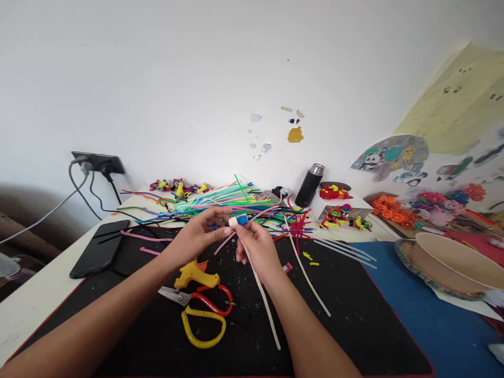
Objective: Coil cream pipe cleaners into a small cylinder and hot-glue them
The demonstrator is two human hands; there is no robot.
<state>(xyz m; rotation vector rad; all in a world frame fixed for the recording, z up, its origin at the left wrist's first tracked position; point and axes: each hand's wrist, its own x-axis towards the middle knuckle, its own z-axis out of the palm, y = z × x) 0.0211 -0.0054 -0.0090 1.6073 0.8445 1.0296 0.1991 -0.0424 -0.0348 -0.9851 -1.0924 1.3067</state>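
Observation:
Above the black mat (346,336), my two hands meet at a small blue piece (241,219) with a cream pipe cleaner (264,299) wound around its left end. The fingertips of my left hand (207,228) close on the wound coil from the left. My right hand (258,247) pinches the blue piece and the pipe cleaner, whose long tail hangs down toward me. Under my left forearm lie scissors (205,310) with red and yellow handles and a yellow glue gun (197,274). Another cream pipe cleaner (307,270) lies right of my right hand.
A heap of coloured pipe cleaners (220,202) lies along the wall. At the back right stand a black flask (309,186) and a white box (356,205) with colourful pieces. A phone (98,249) rests at left, a bowl (457,257) at right. Cables hang from the socket (98,161).

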